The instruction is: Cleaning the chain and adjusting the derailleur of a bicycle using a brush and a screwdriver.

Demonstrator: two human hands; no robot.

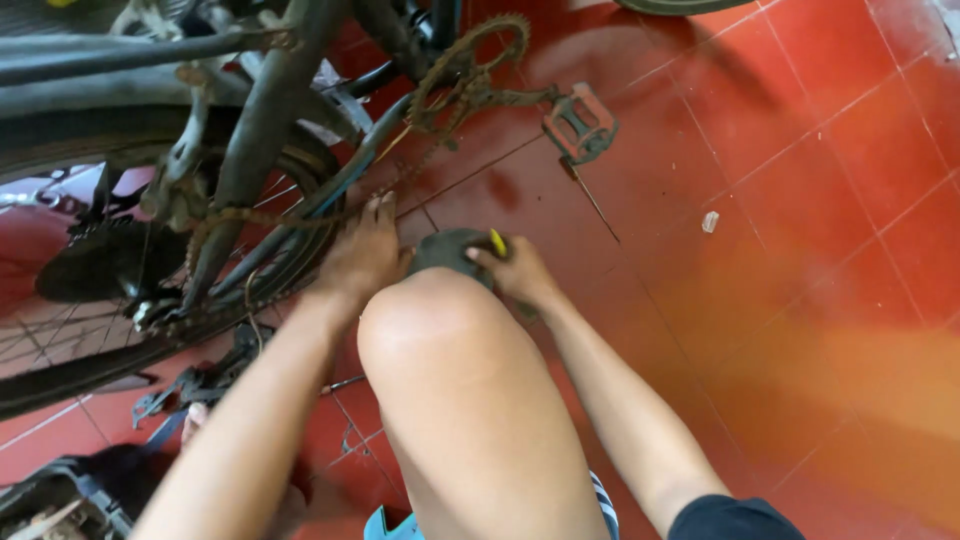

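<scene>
At the far left the spoked rear wheel with its black rubber tyre (60,375) lies across the red tiled floor (800,200), with the dark toothed sprocket cluster (105,258) above it and the rusty brown drive chain (290,217) running rightwards along the grey metal bicycle frame tube (262,120). Below the wheel some small dark metal parts (190,385) lie loose on the tiles. The left hand (362,255) lies flat, fingers stretched out, its fingertips reaching the chain and frame; this grip is spread wide and has hold of nothing. Just to its right, touching both hands and partly hidden behind the bare knee (430,320), sits a dark rounded rubbery piece (447,250) on the floor. The right hand (515,270) curls its grip around that piece's right edge, with a small yellow object (497,242) poking up at its fingertips; how it is gripped I cannot tell. Farther right, the rusty chainring (465,70) and grey pedal (580,125) hang above the tiles.
</scene>
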